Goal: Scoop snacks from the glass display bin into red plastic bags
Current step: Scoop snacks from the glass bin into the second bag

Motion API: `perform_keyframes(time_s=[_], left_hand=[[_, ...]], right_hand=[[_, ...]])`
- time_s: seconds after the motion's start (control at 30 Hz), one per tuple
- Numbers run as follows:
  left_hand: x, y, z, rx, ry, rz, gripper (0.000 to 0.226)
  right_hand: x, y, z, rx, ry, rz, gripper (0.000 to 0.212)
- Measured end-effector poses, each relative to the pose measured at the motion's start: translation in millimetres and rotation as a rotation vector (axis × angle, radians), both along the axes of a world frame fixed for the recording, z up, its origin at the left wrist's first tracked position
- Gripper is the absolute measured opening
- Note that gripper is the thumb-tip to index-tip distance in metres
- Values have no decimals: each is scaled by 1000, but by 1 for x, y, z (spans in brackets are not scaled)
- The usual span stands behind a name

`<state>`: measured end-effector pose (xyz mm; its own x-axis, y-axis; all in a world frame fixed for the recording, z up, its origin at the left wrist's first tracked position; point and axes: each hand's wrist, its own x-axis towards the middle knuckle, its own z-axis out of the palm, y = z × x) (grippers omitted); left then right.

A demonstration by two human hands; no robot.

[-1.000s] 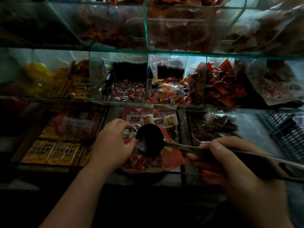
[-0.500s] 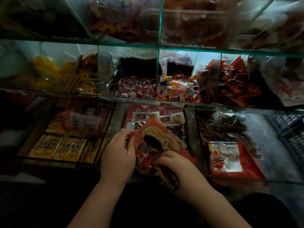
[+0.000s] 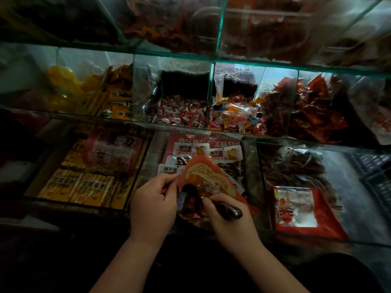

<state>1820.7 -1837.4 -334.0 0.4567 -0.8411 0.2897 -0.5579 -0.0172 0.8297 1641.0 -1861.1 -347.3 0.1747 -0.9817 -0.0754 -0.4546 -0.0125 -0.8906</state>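
Red plastic bag (image 3: 208,176) sits between the two close-set hands. The left hand (image 3: 152,206) pinches its left edge; the right hand (image 3: 230,223) grips a dark scoop (image 3: 229,211) at its mouth. Past the glass divider (image 3: 263,178), right of the right hand, lies a second red bag (image 3: 296,210). Snack packs (image 3: 190,149) crowd beyond the fingers.

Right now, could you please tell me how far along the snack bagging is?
Done: one flat red bag lies in the right-hand bin, fill unclear. In hand: the left hand pinches a second red bag open while the right hand holds the scoop at its mouth. Left: probably emptying the scoop and setting this bag down.
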Motion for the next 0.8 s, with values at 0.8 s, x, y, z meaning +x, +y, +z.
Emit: perform_keyframes(time_s=[0.8], left_hand=[[-7,6,-4,-42,-5,6,13]], right_hand=[[-19,-4,-20,394,-461,-416,27]])
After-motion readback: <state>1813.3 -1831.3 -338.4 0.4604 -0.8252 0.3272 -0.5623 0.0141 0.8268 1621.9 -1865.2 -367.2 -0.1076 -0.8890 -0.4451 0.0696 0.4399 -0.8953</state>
